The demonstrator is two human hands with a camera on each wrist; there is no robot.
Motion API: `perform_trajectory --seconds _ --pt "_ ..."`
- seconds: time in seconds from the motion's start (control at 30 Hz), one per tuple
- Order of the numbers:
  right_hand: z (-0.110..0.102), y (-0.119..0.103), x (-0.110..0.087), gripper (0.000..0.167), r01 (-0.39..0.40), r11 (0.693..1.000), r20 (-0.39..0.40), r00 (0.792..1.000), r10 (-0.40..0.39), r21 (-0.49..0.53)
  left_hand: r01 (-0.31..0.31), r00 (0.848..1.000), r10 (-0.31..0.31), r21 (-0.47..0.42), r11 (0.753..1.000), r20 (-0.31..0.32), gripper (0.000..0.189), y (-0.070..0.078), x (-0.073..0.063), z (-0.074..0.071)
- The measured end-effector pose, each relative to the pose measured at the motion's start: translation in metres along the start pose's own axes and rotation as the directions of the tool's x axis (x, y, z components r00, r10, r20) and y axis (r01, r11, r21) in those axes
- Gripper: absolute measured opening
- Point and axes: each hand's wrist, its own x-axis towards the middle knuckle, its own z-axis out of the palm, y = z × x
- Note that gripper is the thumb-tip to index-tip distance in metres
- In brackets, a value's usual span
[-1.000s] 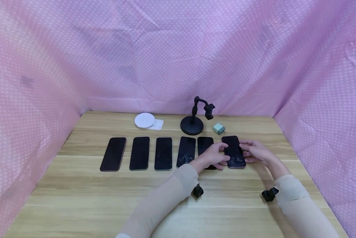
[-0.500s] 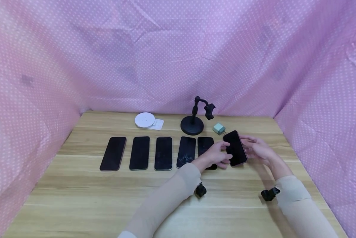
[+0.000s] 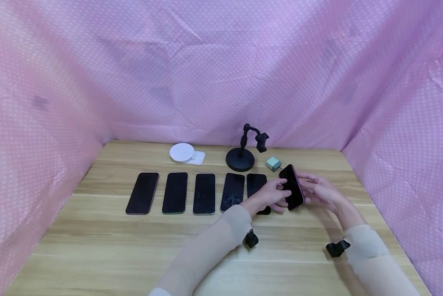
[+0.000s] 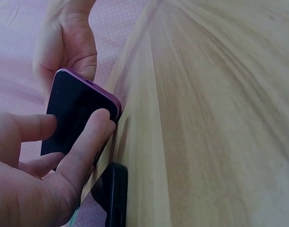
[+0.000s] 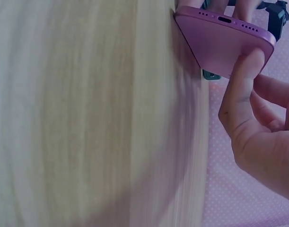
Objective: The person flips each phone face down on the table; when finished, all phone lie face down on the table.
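Observation:
A smartphone (image 3: 292, 187) with a black screen and pink-purple body tilts on its side between my hands at the right end of a phone row. My left hand (image 3: 268, 194) holds its left side, fingertips over the screen (image 4: 73, 111). From the right, my right hand (image 3: 322, 191) holds the raised side, one digit against the pink back (image 5: 220, 42). The charging port edge faces the right wrist camera. Whether the lower edge touches the wood cannot be told. Another black smartphone (image 3: 256, 183) lies partly hidden under my left hand.
Several black smartphones (image 3: 204, 193) lie in a row to the left. Behind them stand a black phone stand (image 3: 240, 160), a white round disc (image 3: 181, 152) on a white card, and a green plug adapter (image 3: 273, 163) near the held phone. Pink dotted cloth (image 3: 221, 82) surrounds the wooden table (image 3: 132, 246).
The phone at the right end has gone from lying flat to tilting, its right side raised by my right hand. My left hand has shifted slightly right along with it.

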Motion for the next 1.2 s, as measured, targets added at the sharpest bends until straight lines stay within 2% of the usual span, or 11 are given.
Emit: perform_trajectory --seconds 0.17,0.43,0.77,1.2 --pt "0.005 0.0 -0.001 0.059 0.003 0.999 0.027 1.0 -0.001 -0.053 -0.004 1.0 0.004 -0.02 1.0 0.006 0.056 0.001 -0.002 0.001" --pt "0.013 -0.003 -0.001 0.062 -0.014 0.998 0.076 0.997 0.019 -0.061 0.007 1.0 -0.005 -0.085 0.996 0.022 0.054 0.001 -0.003 -0.003" --pt "0.01 -0.004 0.002 0.062 0.017 0.996 0.138 0.99 -0.005 -0.084 0.002 1.0 0.0 -0.087 0.996 0.028 0.055 0.005 -0.006 -0.003" --pt "0.011 -0.002 0.001 0.065 0.052 0.992 0.15 0.988 -0.035 -0.114 -0.008 1.0 0.012 -0.166 0.986 0.022 0.052 0.002 -0.002 0.002"
